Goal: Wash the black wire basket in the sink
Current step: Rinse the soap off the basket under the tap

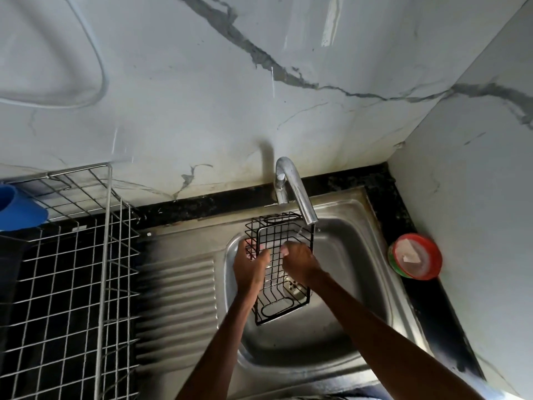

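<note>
Left hand and right hand both grip the black wire basket over the sink, beneath the tap

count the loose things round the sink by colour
black: 1, wire basket
silver: 1, dish rack
blue: 1, plastic item
red-rimmed: 1, round tub
total: 4

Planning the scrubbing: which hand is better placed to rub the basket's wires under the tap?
Probably right. The left hand grips the black wire basket by its side; the right hand lies over its middle, nearest the tap spout.
</note>
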### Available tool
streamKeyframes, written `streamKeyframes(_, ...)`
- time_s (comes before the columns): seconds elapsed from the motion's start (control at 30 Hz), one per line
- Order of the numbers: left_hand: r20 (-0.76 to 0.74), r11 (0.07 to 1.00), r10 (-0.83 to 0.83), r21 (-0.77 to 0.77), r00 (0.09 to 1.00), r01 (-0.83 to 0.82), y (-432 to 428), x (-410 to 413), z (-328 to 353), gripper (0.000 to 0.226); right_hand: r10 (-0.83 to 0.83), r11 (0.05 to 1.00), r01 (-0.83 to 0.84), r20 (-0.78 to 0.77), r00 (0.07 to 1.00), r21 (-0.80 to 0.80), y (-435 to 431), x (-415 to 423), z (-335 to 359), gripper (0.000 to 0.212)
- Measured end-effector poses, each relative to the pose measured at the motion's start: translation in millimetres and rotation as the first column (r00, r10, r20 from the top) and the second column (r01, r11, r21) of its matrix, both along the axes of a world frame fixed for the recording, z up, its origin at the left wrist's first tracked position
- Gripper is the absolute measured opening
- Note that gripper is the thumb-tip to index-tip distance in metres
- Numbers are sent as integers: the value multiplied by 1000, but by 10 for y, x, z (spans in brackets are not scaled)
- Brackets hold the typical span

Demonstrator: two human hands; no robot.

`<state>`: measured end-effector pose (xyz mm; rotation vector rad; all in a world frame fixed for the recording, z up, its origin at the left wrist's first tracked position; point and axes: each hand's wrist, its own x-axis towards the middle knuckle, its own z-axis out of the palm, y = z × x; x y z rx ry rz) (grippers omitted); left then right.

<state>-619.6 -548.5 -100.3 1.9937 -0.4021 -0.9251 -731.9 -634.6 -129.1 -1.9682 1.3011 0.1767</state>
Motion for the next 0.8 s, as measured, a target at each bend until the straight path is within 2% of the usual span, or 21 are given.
streamKeyframes(0.07,21,998,16,65,1000,-18,46,39,6,62,-7,1000,11,140,990,-26,-37,-34,53,47)
streamKeyframes(0.13,41,991,46,125,998,-51,98,65,17,72,-4,1000,4,209,978,2,-50,-89,181,60)
streamKeyframes(0.2,41,977,75,197,996,-81,140,66,26,80,-48,999,46,258,965,17,-67,-176,301,51)
streamKeyframes(0.27,25,952,96,289,995,-100,171,72,65,90,-198,980,176,377,905,91,-91,-262,370,32)
streamKeyframes(0.3,40,937,85,337,996,-94,177,76,75,93,-323,945,263,435,841,194,-121,-285,416,25)
streamKeyframes(0.37,86,903,23,426,996,-58,169,87,121,94,-514,848,367,424,746,382,-210,-312,460,20)
streamKeyframes(0.43,101,886,-15,462,995,-33,162,82,163,92,-579,804,395,434,690,443,-277,-314,548,20)
streamKeyframes(0.53,59,904,-14,427,998,-12,157,60,216,93,-611,779,351,503,611,519,-338,-297,701,22)
streamKeyframes(0.57,47,912,-9,411,999,-11,157,62,217,95,-595,789,338,500,630,514,-334,-290,718,23)
streamKeyframes(0.6,31,921,-2,389,1000,-11,161,55,238,95,-544,828,345,488,683,441,-334,-285,693,24)
streamKeyframes(0.63,15,932,5,362,1000,-10,163,46,263,88,-458,886,354,449,767,299,-319,-305,667,24)
streamKeyframes(0.7,-44,962,32,274,999,-19,152,55,274,56,-308,947,321,276,911,-4,-298,-381,572,14)
streamKeyframes(0.73,-81,972,35,236,996,-15,151,76,254,48,-283,954,298,221,933,-36,-271,-432,502,18)
streamKeyframes(0.8,-152,981,7,194,988,23,165,117,221,50,-300,950,279,161,940,142,-214,-534,331,47)
